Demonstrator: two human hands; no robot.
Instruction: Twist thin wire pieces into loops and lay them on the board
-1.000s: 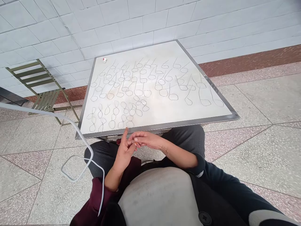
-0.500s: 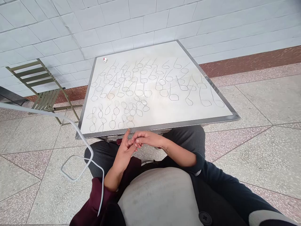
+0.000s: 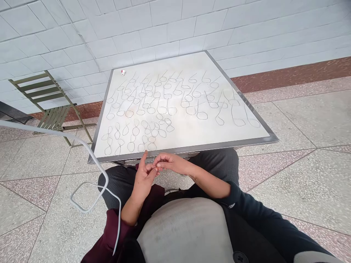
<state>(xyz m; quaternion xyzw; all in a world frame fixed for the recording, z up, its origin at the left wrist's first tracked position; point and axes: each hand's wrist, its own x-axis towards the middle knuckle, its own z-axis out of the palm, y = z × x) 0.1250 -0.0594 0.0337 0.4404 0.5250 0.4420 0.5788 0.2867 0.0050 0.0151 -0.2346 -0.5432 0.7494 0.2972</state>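
Over my lap, just off the table's near edge, my two hands meet fingertip to fingertip. My left hand [image 3: 143, 179] pinches with thumb and fingers while its index finger points up toward the table. My right hand [image 3: 171, 163] is closed in a pinch beside it. Between them is a thin wire loop [image 3: 154, 159], mostly hidden by the fingers. Beyond the hands, on the white table [image 3: 192, 133], lie several figure-eight wires [image 3: 131, 147] at the near left. Several single-loop wires with straight tails [image 3: 202, 115] spread across the middle and back.
A small red-and-white object [image 3: 123, 72] sits at the table's far left corner. A folding slatted chair [image 3: 55, 117] stands left of the table. A pale cable [image 3: 102, 175] hangs across the left side, near my left arm. A tiled wall [image 3: 159, 34] rises behind the table.
Both hands stay together at the wire. My left hand has shifted slightly left, its index finger still raised. The view has tilted a little; the wires on the table look unmoved.
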